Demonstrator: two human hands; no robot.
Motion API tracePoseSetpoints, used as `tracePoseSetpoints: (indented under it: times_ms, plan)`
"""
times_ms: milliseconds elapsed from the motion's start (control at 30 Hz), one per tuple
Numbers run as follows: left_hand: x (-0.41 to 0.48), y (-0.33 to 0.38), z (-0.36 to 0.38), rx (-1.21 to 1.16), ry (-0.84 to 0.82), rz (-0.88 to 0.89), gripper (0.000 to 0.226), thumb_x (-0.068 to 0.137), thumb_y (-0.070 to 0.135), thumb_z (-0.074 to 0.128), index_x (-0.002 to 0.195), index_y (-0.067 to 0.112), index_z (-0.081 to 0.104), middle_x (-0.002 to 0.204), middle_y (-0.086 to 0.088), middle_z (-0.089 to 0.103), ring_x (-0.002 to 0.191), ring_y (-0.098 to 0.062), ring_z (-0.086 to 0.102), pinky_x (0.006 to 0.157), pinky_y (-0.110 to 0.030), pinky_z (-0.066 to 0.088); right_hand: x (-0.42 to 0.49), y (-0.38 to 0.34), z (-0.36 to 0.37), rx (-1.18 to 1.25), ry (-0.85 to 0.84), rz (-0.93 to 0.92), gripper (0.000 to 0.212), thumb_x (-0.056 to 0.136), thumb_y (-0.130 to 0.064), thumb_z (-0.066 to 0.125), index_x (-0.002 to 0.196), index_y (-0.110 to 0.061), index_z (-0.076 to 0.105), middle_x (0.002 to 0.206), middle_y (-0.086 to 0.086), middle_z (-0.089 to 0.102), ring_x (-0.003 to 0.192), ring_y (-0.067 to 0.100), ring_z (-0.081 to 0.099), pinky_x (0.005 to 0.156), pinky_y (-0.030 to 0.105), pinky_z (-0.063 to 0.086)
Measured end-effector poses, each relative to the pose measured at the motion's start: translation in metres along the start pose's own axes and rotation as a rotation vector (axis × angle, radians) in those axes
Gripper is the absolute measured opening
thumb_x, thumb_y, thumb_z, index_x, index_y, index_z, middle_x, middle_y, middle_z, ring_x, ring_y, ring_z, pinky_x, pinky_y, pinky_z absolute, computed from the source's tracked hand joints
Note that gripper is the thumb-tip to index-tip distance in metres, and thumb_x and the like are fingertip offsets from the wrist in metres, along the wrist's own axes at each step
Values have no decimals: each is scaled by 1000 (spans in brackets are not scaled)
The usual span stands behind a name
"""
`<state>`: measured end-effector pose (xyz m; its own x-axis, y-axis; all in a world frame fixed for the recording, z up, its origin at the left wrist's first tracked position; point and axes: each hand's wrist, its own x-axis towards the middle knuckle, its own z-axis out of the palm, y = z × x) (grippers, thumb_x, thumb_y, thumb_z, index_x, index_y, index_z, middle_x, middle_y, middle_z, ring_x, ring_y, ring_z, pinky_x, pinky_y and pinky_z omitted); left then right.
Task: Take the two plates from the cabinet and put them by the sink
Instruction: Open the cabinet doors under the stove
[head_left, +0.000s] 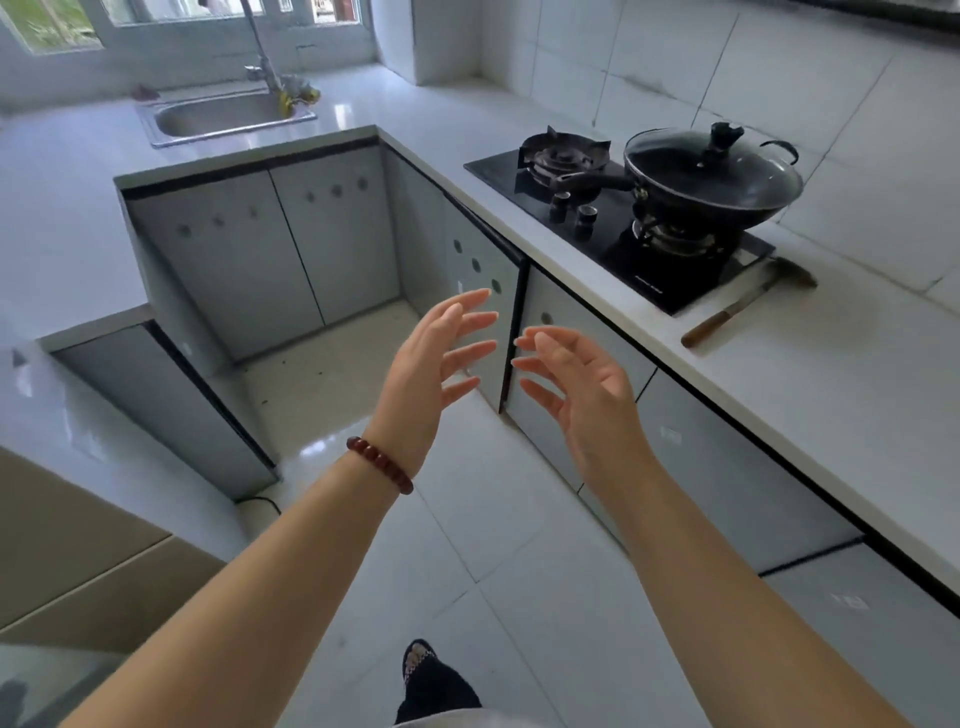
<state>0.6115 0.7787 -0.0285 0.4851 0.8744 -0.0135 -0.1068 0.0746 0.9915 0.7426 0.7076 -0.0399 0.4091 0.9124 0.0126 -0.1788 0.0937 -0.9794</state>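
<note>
A white L-shaped kitchen counter (810, 364) runs from the upper left down the right side of the frame, with grey cabinet doors (566, 384) beneath it. A black gas hob (613, 234) at upper right carries a lidded black wok (714, 174). A steel sink (228, 117) sits at upper left. In the centre, the left hand (434, 364) and right hand (582, 387) are raised with fingers spread, palms facing, both empty, in front of the cabinet doors. A knife (737, 309) lies right of the hob. The plates are not visible.
</note>
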Motion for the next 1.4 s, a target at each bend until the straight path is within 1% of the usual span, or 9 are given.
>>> tracePoseSetpoints:
  times_ms: [200, 300, 467, 567, 733, 867, 1000, 1200, 1400]
  plan:
    - [82, 16, -52, 30, 18, 12, 36, 84, 52, 39, 109, 40, 62, 115, 10, 66, 105, -13, 62, 93, -43, 47, 90, 6, 43, 54, -33, 0, 9, 86, -27, 61, 87, -27, 70, 91, -4, 70, 90, 14, 65, 89, 34, 52]
    - [115, 16, -71, 32, 41, 16, 35, 85, 51, 38, 108, 41, 62, 113, 11, 66, 105, -12, 62, 93, -43, 47, 127, 11, 57, 55, -48, 13, 9, 86, -26, 61, 88, -25, 70, 91, -3, 70, 91, 15, 65, 87, 32, 53]
    - [180, 13, -94, 37, 58, 15, 36, 86, 53, 38, 110, 41, 61, 112, 11, 67, 104, -12, 62, 93, -44, 47, 198, 18, 71, 62, -69, 32, 8, 86, -27, 62, 87, -26, 69, 92, -3, 70, 90, 14, 65, 87, 32, 53]
    - [227, 14, -107, 39, 76, 17, 38, 85, 53, 38, 111, 39, 62, 112, 10, 67, 104, -12, 62, 93, -44, 47, 250, 22, 81, 80, -81, 42, 7, 85, -25, 62, 89, -24, 69, 92, -2, 69, 90, 14, 64, 90, 33, 52]
    - [312, 23, -123, 41, 105, 6, 38, 83, 52, 38, 110, 38, 62, 113, 9, 67, 105, -13, 62, 93, -42, 46, 342, 20, 93, 103, -104, 44, 9, 86, -24, 62, 91, -21, 68, 94, 0, 68, 90, 14, 64, 90, 33, 52]
    - [372, 30, -135, 45, 129, 4, 37, 82, 50, 38, 108, 38, 62, 112, 9, 68, 105, -14, 62, 92, -41, 46, 408, 22, 100, 117, -132, 57, 8, 86, -24, 61, 89, -23, 69, 94, 0, 69, 90, 14, 65, 88, 31, 52]
    - [413, 28, -153, 39, 175, -18, 40, 83, 51, 37, 110, 36, 61, 112, 8, 67, 105, -13, 62, 91, -40, 47, 460, 32, 114, 81, -155, 79, 9, 86, -26, 61, 90, -25, 69, 96, -1, 70, 92, 16, 66, 84, 29, 52]
    - [465, 25, -201, 36, 228, -28, 42, 84, 50, 37, 114, 33, 61, 112, 7, 68, 104, -12, 62, 89, -39, 47, 524, 51, 155, 69, -201, 103, 10, 87, -24, 60, 87, -25, 70, 93, -3, 71, 92, 17, 66, 85, 30, 52]
    - [531, 30, -261, 25, 196, -30, 42, 85, 49, 37, 113, 30, 62, 113, 5, 68, 105, -13, 63, 89, -39, 47, 590, 67, 209, 65, -176, 115, 8, 87, -25, 61, 86, -26, 69, 92, -3, 70, 93, 18, 65, 85, 31, 52]
